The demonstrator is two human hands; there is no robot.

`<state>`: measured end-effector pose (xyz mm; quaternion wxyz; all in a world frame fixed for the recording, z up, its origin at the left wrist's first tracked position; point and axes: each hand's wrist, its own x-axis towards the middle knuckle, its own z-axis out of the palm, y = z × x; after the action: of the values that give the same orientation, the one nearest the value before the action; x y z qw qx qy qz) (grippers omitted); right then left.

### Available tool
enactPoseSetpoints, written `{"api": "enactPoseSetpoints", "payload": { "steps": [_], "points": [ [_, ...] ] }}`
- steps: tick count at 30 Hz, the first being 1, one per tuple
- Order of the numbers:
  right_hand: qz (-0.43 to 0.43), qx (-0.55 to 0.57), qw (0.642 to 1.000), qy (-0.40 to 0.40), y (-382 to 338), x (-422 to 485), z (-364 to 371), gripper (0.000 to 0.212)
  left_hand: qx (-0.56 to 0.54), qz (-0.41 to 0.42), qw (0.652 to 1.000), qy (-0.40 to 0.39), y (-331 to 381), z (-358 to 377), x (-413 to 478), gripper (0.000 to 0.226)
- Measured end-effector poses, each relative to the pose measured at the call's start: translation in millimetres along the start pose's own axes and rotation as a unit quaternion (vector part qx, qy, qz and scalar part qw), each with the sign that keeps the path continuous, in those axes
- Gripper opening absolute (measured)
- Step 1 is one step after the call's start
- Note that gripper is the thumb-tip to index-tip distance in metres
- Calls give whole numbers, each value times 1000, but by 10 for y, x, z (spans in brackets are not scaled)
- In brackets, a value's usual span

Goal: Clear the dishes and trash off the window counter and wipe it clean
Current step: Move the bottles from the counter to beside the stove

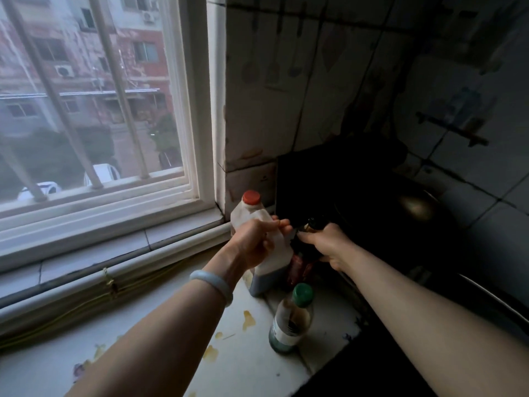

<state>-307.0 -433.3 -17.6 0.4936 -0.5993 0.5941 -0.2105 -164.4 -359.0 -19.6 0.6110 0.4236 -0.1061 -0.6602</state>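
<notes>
A window (94,110) fills the left, with the pale counter (252,365) below it, marked with yellow stains (248,319). The left wrist wears a pale bracelet (213,282). The left hand (254,242) curls around the handle of a white jug (276,253) with a red cap, which stands in the counter's far corner. Just right of the jug, the right hand (329,245) grips the neck of a dark bottle (300,267). Nearer, a green-capped bottle (292,319) stands upright, untouched, at the counter's right edge.
</notes>
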Motion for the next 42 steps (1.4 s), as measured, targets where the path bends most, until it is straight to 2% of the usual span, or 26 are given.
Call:
{"api": "enactPoseSetpoints", "payload": {
  "steps": [6,9,12,14,16,18,20,22,25,27,31,33,37,42],
  "points": [
    [-16,29,999,-10,102,-14,-1,33,-20,10,999,28,27,86,111,16],
    [-18,51,998,-13,216,-78,2,46,2,8,1000,24,42,74,103,15],
    [-15,36,999,36,427,-292,-13,57,31,7,999,10,29,5,81,11],
    [-26,12,998,49,592,-526,-25,56,51,10,999,8,8,-15,66,20],
    [-38,9,999,-8,714,-776,-32,62,57,16,998,7,-9,-10,67,23],
    [-48,-12,993,-105,792,-978,-16,74,43,19,999,10,-17,-4,70,16],
    [-48,-43,984,-165,856,-1043,47,87,24,23,999,8,-12,-23,72,8],
    [-56,-59,986,-148,921,-1021,150,85,17,25,1000,9,-3,-48,60,7],
    [-78,-82,990,-84,908,-960,291,58,14,23,1000,8,7,-73,34,6],
    [-92,-76,989,-81,846,-901,349,53,10,22,1000,8,9,-88,28,6],
    [-93,-41,993,-50,719,-726,435,52,27,27,999,17,-26,-86,50,32],
    [-98,-35,994,-27,717,-620,494,51,30,33,999,22,-47,-80,58,36],
    [-96,-54,994,7,786,-446,559,54,36,48,998,28,-65,-61,47,30],
    [-68,-74,995,0,887,-467,521,67,53,70,995,52,-105,-11,-10,17]
  ]
}}
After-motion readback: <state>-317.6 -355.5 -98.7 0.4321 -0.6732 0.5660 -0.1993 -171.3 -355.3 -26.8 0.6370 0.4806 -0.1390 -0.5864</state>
